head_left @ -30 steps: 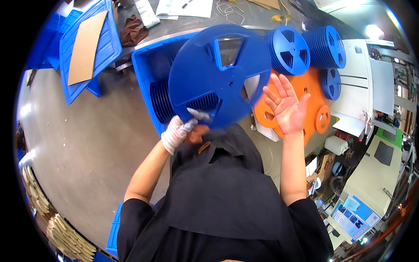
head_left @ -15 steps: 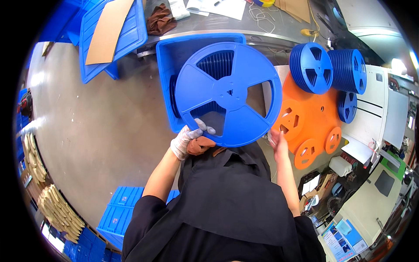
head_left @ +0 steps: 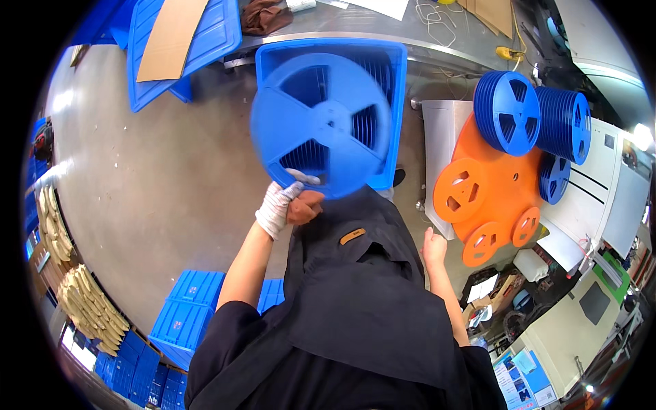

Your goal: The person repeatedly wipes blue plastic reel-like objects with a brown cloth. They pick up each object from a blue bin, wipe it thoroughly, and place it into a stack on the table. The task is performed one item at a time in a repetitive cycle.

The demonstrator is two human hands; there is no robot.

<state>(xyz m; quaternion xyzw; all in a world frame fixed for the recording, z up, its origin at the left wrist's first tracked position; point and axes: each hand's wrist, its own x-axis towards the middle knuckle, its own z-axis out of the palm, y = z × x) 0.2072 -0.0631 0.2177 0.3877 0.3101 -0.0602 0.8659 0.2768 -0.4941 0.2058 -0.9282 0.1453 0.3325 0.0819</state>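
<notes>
Head view: looking down past a black apron (head_left: 372,307), with a large blue reel (head_left: 320,124) facing the camera, its rim blurring slightly.
Left hand: this gloved hand (head_left: 281,198) is gripping the reel at its near-left edge, fingers reaching over the rim into a cut-out; a brown cloth (head_left: 306,208) is bunching beside the palm.
Right hand: this bare hand (head_left: 433,247) is curling loosely, well apart from the reel; whether it is holding anything, I cannot tell.
Reel: being round, it is showing no long axis; its flat face is turning toward the viewer, and it is stretching ahead and rightward from the left hand, the nearer one. From the right hand it is lying ahead and leftward.
Bin: a blue bin (head_left: 400,102) is sitting beneath the reel, more reels (head_left: 377,74) standing on edge inside; whether the held one is touching it, I cannot tell.
Right side: an orange disc (head_left: 517,199) is standing nearby, blue stacks (head_left: 514,113) resting at its far edge.
Bench: a metal bench (head_left: 362,29) is running behind the bin.
</notes>
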